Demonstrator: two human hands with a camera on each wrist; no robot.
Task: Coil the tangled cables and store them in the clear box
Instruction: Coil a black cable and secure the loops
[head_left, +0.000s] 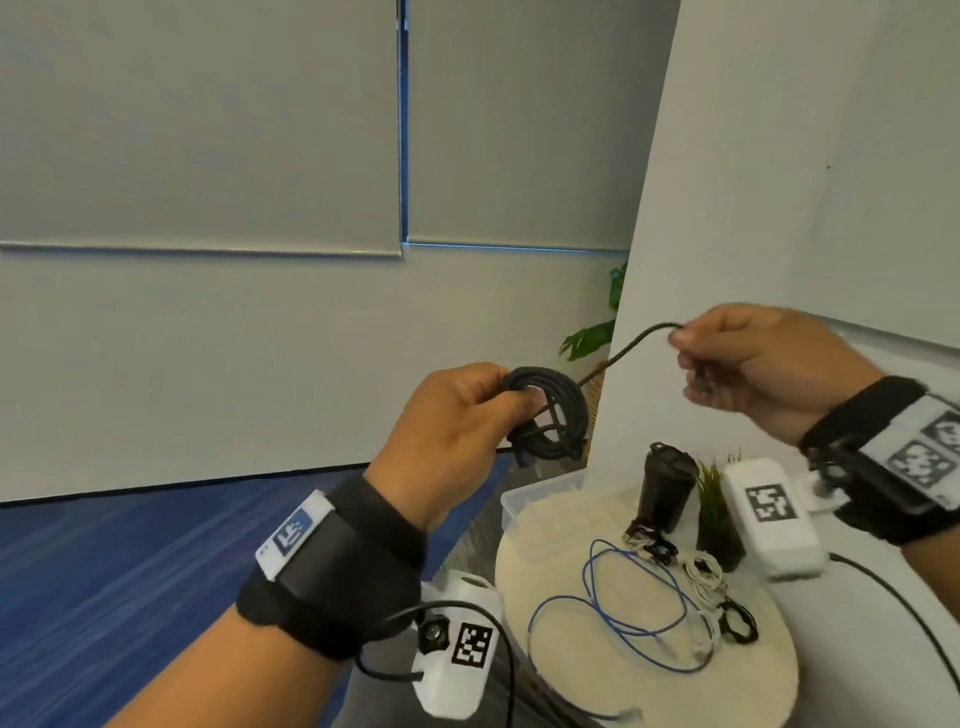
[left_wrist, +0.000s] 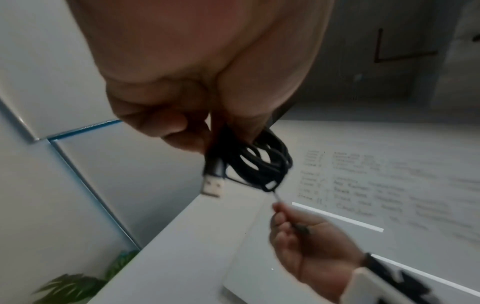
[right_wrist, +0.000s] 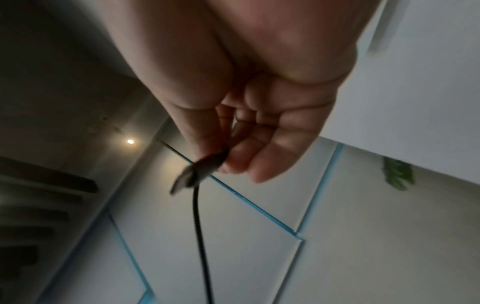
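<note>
Fingers and thumb of the left hand (head_left: 452, 415) curl round a black cable (head_left: 550, 415) wound into a small coil, held up in the air in front of a grey wall. A USB plug (left_wrist: 213, 186) hangs out of the coil just below the fingers. From the coil one free strand runs up and to the right to the right hand (head_left: 753, 364), which pinches it between thumb and forefinger; the cable's other connector (right_wrist: 192, 174) sticks out below that grip, too blurred for its type to be told.

Both wrists carry black straps with white blocks bearing square black-and-white code markers; a blue-and-white label on the left strap cannot be read. Lines of writing on the white board (left_wrist: 389, 185) behind the coil are smeared past reading.

Below the hands stands a round pale table (head_left: 753, 691). On it lie a loose blue cable (head_left: 613, 597), a white cable (head_left: 704, 569) and small black bundles (head_left: 737, 621), all well apart from the hands. The clear box (head_left: 524, 499) sits at the table's far edge, partly hidden by the left hand. Beside it stand a dark tumbler (head_left: 667, 483) and a small green plant (head_left: 717, 514).
</note>
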